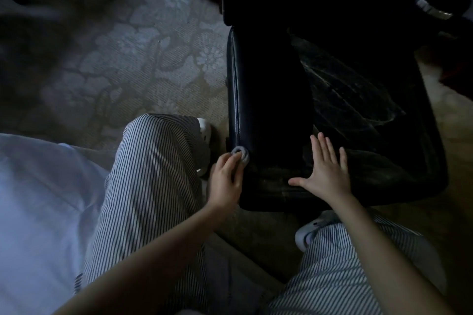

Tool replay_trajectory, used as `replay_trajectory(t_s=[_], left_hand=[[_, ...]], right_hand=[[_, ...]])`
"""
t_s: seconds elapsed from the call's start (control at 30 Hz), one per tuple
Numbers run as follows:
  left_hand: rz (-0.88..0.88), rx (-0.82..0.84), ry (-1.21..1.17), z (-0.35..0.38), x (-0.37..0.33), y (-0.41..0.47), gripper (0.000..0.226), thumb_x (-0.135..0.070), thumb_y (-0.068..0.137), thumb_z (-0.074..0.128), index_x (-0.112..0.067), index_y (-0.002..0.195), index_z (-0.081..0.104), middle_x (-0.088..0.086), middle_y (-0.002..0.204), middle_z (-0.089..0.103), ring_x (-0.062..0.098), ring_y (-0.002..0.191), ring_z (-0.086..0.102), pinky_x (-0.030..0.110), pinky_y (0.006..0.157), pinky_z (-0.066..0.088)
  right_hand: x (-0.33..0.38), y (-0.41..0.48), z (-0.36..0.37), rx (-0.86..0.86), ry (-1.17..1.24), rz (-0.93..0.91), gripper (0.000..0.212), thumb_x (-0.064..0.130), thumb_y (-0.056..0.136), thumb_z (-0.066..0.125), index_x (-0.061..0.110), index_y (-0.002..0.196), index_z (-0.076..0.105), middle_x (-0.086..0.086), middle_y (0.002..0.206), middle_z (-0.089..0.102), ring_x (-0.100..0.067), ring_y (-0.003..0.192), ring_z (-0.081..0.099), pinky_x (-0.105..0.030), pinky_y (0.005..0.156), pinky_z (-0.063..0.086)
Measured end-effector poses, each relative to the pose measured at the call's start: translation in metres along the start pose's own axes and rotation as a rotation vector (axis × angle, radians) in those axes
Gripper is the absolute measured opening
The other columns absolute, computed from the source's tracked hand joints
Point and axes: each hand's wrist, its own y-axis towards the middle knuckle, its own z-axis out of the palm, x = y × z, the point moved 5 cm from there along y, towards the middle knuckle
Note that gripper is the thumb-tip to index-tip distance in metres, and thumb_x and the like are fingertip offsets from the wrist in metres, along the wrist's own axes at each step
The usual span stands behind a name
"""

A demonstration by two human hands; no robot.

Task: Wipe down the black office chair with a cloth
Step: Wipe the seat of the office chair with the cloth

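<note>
**Figure: Two hands at the near edge of a black office chair, head view**

At far left we see a fold of white fabric (38, 199), and beside it a striped trouser leg (153, 174) bent over a patterned carpet (128, 59). A white shoe (204, 130) shows just past the knee, close to the chair's left side.

Moving right, we find the left hand (225, 181) with its fingers curled round a small grey cloth (240, 155). The cloth is bunched into a wad and touches the near left corner of the black office chair (268, 110), where the glossy side edge meets the front.

The chair fills the middle and right of the view as a dark padded panel. Its left portion is smooth, while its right portion shows pale scuffs and creases. In the dim light we cannot tell whether this panel is the seat or the back.

The right hand (327, 171) lies palm down on the padding near its front edge. Its fingers are straight and slightly spread, its thumb points left, and it holds nothing. It is well apart from the cloth.

Below it we see a second white shoe (307, 233) and the other striped leg (358, 263). At upper right, a shiny metal part (432, 7) catches the light; we cannot identify it.
</note>
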Motion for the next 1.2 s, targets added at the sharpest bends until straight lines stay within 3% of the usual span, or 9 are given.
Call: replay_trajectory(t_s=[0.13,0.27,0.4,0.57,0.7,0.87,0.97,1.07,1.2], left_hand=[[-0.024,0.088,-0.002,-0.002,-0.001,-0.020,0.033,-0.025,0.095,0.052,-0.016,0.126,0.057,-0.003,0.118,0.053,0.011,0.109,0.050,0.025,0.092,0.043],[-0.188,0.122,-0.225,-0.005,0.002,-0.031,0.033,-0.018,0.095,0.050,-0.011,0.127,0.054,-0.002,0.119,0.049,0.008,0.111,0.048,0.000,0.086,0.035],[-0.340,-0.038,-0.379,-0.014,0.007,-0.001,0.036,-0.016,0.098,0.043,-0.007,0.133,0.047,0.002,0.125,0.042,0.006,0.115,0.041,0.009,0.095,0.032],[-0.361,-0.027,-0.466,0.004,0.012,0.015,0.039,-0.020,0.100,0.040,-0.013,0.138,0.041,-0.003,0.134,0.038,0.002,0.122,0.036,-0.001,0.089,0.028],[-0.410,-0.041,-0.489,0.021,0.017,-0.025,0.036,-0.020,0.100,0.039,-0.024,0.135,0.041,-0.012,0.130,0.036,-0.015,0.112,0.035,-0.005,0.086,0.027],[-0.476,-0.222,-0.420,0.035,0.009,-0.067,0.035,-0.012,0.098,0.042,-0.015,0.132,0.046,-0.011,0.121,0.038,-0.016,0.109,0.037,-0.005,0.083,0.026],[-0.497,-0.239,-0.432,0.035,0.009,-0.063,0.035,-0.010,0.098,0.041,-0.014,0.132,0.046,-0.007,0.122,0.038,-0.008,0.110,0.038,-0.001,0.088,0.027],[-0.494,-0.258,-0.414,0.030,0.008,-0.057,0.035,-0.011,0.097,0.042,-0.014,0.132,0.046,-0.003,0.124,0.040,0.004,0.117,0.037,0.014,0.096,0.031],[-0.535,-0.271,-0.421,0.018,0.011,-0.046,0.036,-0.015,0.098,0.041,-0.016,0.134,0.046,0.001,0.132,0.041,0.000,0.116,0.033,0.014,0.093,0.026]], right_hand=[[0.000,-0.001,-0.001,0.014,-0.028,-0.003,0.122,0.076,0.068,0.054,0.016,0.147,-0.018,-0.004,0.156,-0.019,-0.016,0.144,-0.015,-0.043,0.114,-0.011],[-0.003,0.001,-0.003,0.042,-0.070,-0.034,0.122,0.079,0.069,0.048,0.015,0.146,-0.020,-0.006,0.156,-0.020,-0.017,0.144,-0.016,-0.043,0.115,-0.010],[-0.001,0.000,-0.003,0.043,-0.089,-0.033,0.120,0.079,0.070,0.048,0.014,0.147,-0.019,-0.006,0.156,-0.019,-0.017,0.144,-0.015,-0.043,0.115,-0.009],[0.000,0.001,-0.005,0.061,-0.095,-0.018,0.120,0.077,0.071,0.049,0.015,0.147,-0.019,-0.006,0.155,-0.021,-0.017,0.144,-0.015,-0.043,0.116,-0.008],[0.001,0.001,-0.004,0.046,-0.104,-0.006,0.121,0.077,0.070,0.051,0.014,0.147,-0.018,-0.006,0.156,-0.018,-0.017,0.144,-0.013,-0.043,0.116,-0.008],[0.001,0.000,-0.004,0.029,-0.105,-0.007,0.122,0.077,0.069,0.052,0.013,0.147,-0.017,-0.006,0.156,-0.018,-0.017,0.144,-0.013,-0.043,0.115,-0.008],[0.001,0.000,-0.004,0.016,-0.106,0.004,0.121,0.077,0.069,0.052,0.014,0.148,-0.016,-0.006,0.156,-0.017,-0.017,0.144,-0.012,-0.043,0.115,-0.009],[0.006,0.001,-0.004,0.010,-0.087,0.027,0.120,0.075,0.070,0.055,0.015,0.148,-0.015,-0.006,0.157,-0.016,-0.017,0.144,-0.012,-0.043,0.115,-0.009],[0.019,0.001,-0.002,0.009,-0.071,0.072,0.119,0.075,0.072,0.052,0.014,0.148,-0.015,-0.007,0.157,-0.016,-0.018,0.144,-0.013,-0.043,0.115,-0.009]])
